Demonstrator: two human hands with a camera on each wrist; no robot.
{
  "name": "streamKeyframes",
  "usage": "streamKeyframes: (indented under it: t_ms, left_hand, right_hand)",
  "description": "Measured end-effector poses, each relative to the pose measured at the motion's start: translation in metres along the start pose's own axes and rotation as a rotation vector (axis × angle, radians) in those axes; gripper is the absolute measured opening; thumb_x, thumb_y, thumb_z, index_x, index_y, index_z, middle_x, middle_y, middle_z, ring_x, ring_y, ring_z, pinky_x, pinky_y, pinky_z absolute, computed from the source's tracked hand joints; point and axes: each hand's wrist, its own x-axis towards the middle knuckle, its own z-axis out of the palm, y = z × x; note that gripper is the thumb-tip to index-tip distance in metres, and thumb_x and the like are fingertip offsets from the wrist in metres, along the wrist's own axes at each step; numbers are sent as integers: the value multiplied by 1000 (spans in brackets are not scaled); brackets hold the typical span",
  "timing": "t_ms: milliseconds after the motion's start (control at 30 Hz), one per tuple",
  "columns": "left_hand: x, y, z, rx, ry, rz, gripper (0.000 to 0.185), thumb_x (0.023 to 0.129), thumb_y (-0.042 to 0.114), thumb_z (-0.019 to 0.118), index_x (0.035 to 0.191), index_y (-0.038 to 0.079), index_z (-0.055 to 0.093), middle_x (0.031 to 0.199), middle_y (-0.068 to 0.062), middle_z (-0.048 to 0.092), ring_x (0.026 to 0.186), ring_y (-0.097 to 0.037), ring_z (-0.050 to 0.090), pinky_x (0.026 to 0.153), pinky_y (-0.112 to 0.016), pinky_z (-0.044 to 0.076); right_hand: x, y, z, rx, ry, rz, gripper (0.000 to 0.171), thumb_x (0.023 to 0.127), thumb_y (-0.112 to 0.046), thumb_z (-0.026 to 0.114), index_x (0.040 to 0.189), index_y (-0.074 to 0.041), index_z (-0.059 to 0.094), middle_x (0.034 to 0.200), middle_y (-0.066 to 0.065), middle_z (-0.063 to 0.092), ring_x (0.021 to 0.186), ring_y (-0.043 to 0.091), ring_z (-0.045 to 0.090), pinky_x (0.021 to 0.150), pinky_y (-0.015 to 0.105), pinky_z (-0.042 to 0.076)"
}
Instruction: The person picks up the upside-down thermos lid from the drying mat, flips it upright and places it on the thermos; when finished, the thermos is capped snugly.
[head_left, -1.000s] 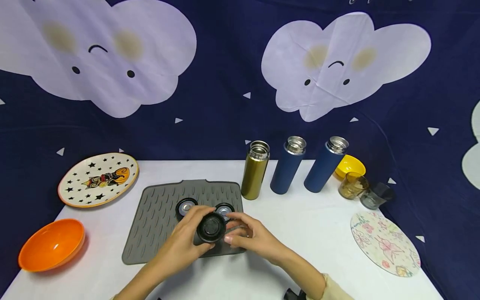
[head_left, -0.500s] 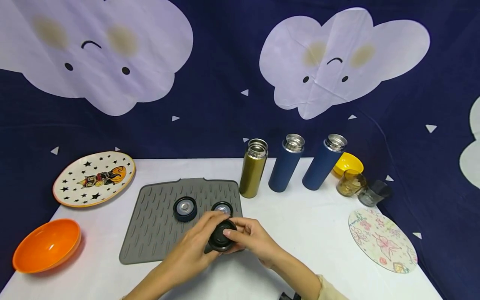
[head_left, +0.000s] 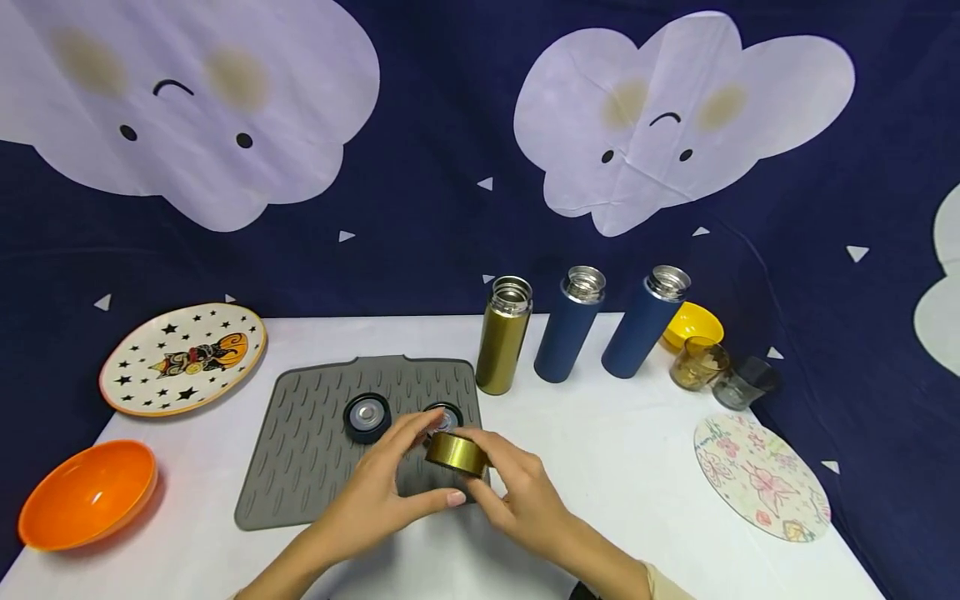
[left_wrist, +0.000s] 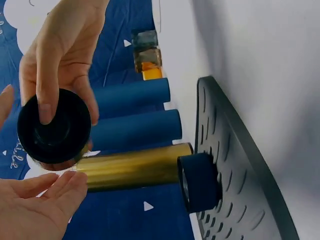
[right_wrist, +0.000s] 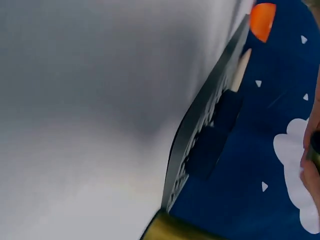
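My right hand (head_left: 497, 480) grips a gold bottle lid (head_left: 454, 452) with a black inside just above the near right part of the grey ribbed mat (head_left: 300, 467). The lid's gold wall faces the head camera. In the left wrist view the right hand (left_wrist: 60, 65) has its thumb on the lid's black rim (left_wrist: 54, 127). My left hand (head_left: 390, 492) lies cupped beside the lid with straight, relaxed fingers (left_wrist: 45, 197). Two dark blue lids (head_left: 367, 417) (head_left: 444, 412) rest on the mat, the right one partly hidden by fingers. An open gold bottle (head_left: 504, 337) stands behind the mat.
Two open blue bottles (head_left: 567, 329) (head_left: 643, 325) stand right of the gold one. A yellow bowl (head_left: 693, 323), an amber glass (head_left: 697, 364) and a grey glass (head_left: 741, 383) sit at back right. A floral plate (head_left: 761, 479) lies right, a star plate (head_left: 182, 357) and an orange bowl (head_left: 86, 493) left.
The lid was turned from showing its black inside to showing its gold wall. It passed from my left hand's grip into my right hand's, and both hands shifted slightly right.
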Motion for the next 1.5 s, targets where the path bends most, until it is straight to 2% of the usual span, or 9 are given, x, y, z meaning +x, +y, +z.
streamKeyframes:
  t_ms: [200, 367, 567, 800, 967, 1133, 1267, 1367, 1500]
  left_hand:
    - [4, -4, -2, -261, -83, -21, 75, 85, 21, 80, 148, 6, 42, 148, -11, 48, 133, -29, 51, 111, -37, 41]
    - [6, -4, -2, -389, -156, 1, 79, 80, 13, 83, 147, 3, 42, 149, -14, 47, 135, -23, 50, 110, -25, 40]
    - [8, -2, 6, -487, -205, 92, 82, 77, 5, 84, 147, 3, 42, 148, -17, 49, 135, -11, 49, 110, -17, 37]
    - [8, 1, 17, -386, -141, 136, 74, 75, 11, 86, 140, 10, 52, 135, -8, 60, 122, -14, 56, 104, -26, 45]
    - [20, 5, 12, -312, -57, 110, 70, 72, 15, 89, 134, 15, 57, 128, -1, 64, 115, -14, 60, 98, -25, 48]
    - [52, 16, -8, -304, 14, 80, 73, 70, 9, 89, 135, 14, 56, 129, -4, 63, 117, -19, 61, 101, -27, 48]
    - [80, 22, -19, -307, 42, 65, 74, 72, 5, 87, 137, 13, 54, 130, -7, 61, 115, -23, 61, 99, -32, 50]
    - [99, 23, -20, -327, 50, 48, 72, 74, 4, 86, 138, 13, 54, 132, -7, 60, 116, -22, 61, 98, -35, 51]
    - [116, 24, -16, -357, 73, 25, 70, 75, 4, 85, 137, 14, 54, 132, -5, 59, 118, -21, 59, 100, -35, 49]
  right_hand:
    - [11, 3, -8, -497, 110, -520, 24, 99, -1, 47, 114, 12, 60, 115, 26, 66, 104, 35, 70, 89, 32, 57]
    - [20, 1, -19, -701, 162, -789, 19, 101, -1, 49, 104, 7, 65, 108, 26, 69, 99, 36, 71, 86, 32, 58]
    - [21, 1, -22, -746, 179, -926, 20, 101, -6, 46, 100, 3, 64, 103, 26, 70, 95, 37, 71, 83, 33, 60]
    - [14, 9, -20, -739, 197, -944, 32, 107, -19, 44, 104, 6, 65, 105, 28, 69, 97, 38, 71, 85, 35, 59]
    - [9, 25, -22, -609, 209, -653, 36, 101, -22, 57, 117, 10, 60, 118, 31, 64, 107, 39, 67, 91, 39, 56]
    - [15, 54, -24, -342, 282, 43, 77, 89, -41, 73, 139, 9, 43, 137, 26, 51, 125, 36, 54, 100, 43, 50]
    - [37, 80, -21, -82, 329, 537, 92, 80, -29, 84, 148, 2, 32, 144, 25, 43, 134, 37, 46, 105, 49, 46]
    - [53, 98, -16, 16, 345, 708, 89, 81, -23, 81, 150, 0, 30, 145, 26, 43, 135, 39, 45, 107, 54, 43]
    - [69, 117, -6, 28, 391, 755, 80, 80, -19, 77, 147, -5, 36, 139, 22, 53, 128, 38, 53, 106, 53, 44]
